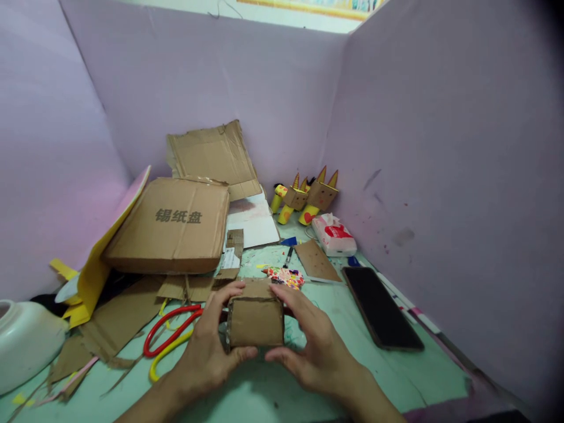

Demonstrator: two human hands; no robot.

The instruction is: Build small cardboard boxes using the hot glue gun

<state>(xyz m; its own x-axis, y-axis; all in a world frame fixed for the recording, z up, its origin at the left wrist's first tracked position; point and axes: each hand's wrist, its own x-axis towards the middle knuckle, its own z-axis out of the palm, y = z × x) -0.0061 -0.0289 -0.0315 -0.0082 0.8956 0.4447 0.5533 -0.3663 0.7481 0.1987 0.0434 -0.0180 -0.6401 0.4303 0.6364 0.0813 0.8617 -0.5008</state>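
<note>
Though near hands (203,345), scissors (180,309) beside cardboard scraps (126,311)

White vessel (30,343): left frame edge cutting off part. Dark object (47,304): mostly hiding behind vessel, kind not showing clearly. Scissors (153,353): front end lying hidden behind left hand (210,348). Small cardboard box (257,322): left hand and right hand (315,343) covering parts of sides. Left forearm (158,395), right forearm (370,395): extending past bottom edge. Yellow-bordered picture (308,9): top edge cropping upper part. Label (230,258): print appearing too small for reading.
</note>
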